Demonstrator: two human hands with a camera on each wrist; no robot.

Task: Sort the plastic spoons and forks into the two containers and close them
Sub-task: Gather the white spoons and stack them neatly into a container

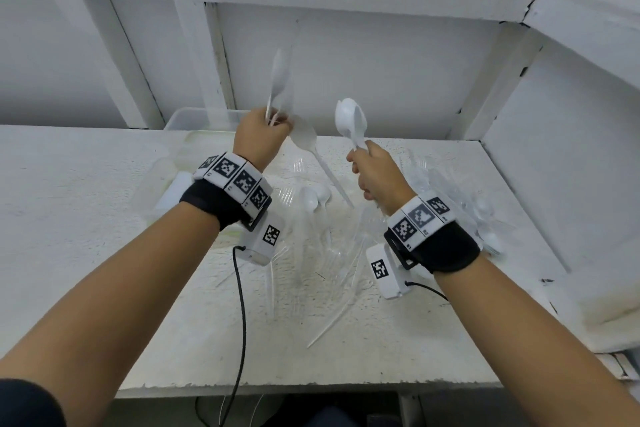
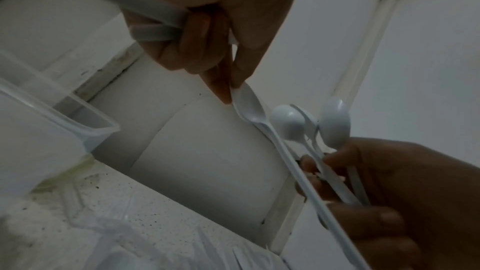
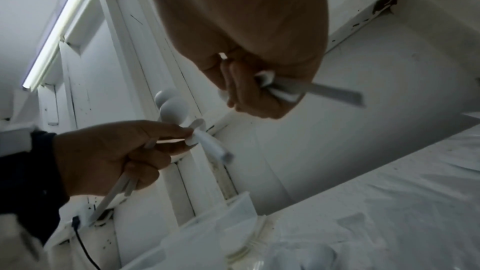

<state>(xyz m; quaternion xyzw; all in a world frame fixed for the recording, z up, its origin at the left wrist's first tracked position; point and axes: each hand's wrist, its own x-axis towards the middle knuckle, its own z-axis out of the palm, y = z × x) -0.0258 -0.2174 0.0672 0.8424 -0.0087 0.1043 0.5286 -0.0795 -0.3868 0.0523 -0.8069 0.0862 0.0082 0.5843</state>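
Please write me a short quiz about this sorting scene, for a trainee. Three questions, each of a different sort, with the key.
1. True or false: the right hand holds clear forks.
2. What does the left hand pinch by its bowl? A) a spoon B) a lid C) a fork
3. Fill in: the clear container stands on the ____ hand's side.

Key: 1 false, it holds white spoons; 2 A, the hanging spoon; 3 left.

Both hands (image 1: 263,135) raised, fingers curled.
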